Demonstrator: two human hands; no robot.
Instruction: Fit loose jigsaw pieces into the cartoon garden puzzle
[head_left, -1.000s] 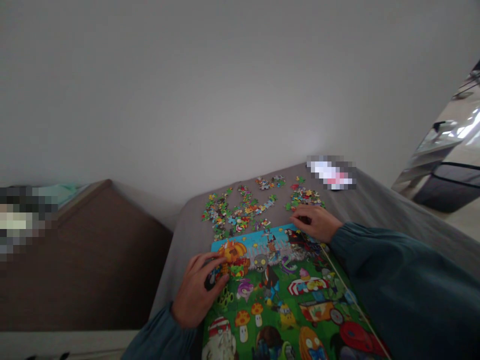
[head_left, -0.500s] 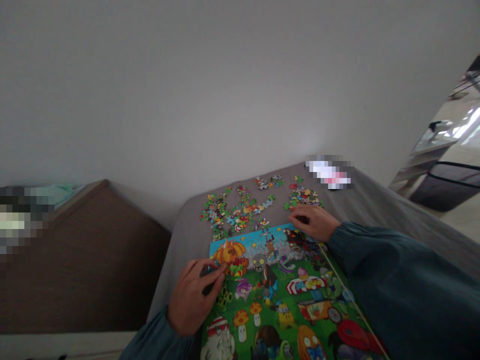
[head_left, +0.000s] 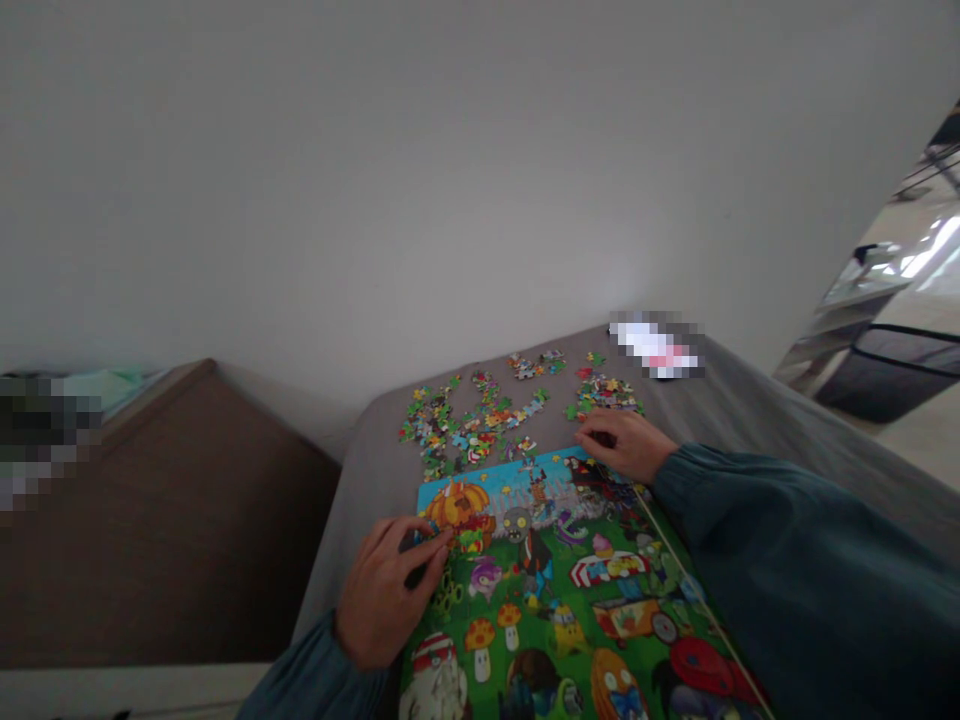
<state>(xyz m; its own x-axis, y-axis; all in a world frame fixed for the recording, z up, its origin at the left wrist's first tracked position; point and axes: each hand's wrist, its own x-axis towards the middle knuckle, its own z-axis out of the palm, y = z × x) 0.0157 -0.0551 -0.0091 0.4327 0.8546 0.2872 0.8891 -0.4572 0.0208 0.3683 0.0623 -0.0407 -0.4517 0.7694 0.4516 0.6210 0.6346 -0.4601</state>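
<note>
The left hand (head_left: 384,596) pinches the puzzle (head_left: 555,590) at its left edge; the right hand (head_left: 624,443) rests curled on its far right corner, nearer the loose pieces (head_left: 480,420) beyond.

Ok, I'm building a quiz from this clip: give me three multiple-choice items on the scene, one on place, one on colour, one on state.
1. The loose puzzle pieces lie:
A. beyond the assembled puzzle
B. on the floor
C. in a box

2. The sleeves are:
A. red
B. teal
C. white

3. The left hand:
A. hangs in the air
B. rests at the puzzle's left edge
C. grips a cup

A: they are scattered on the grey surface past it.
B: dark teal cloth.
B: its fingers touch that edge.
</note>
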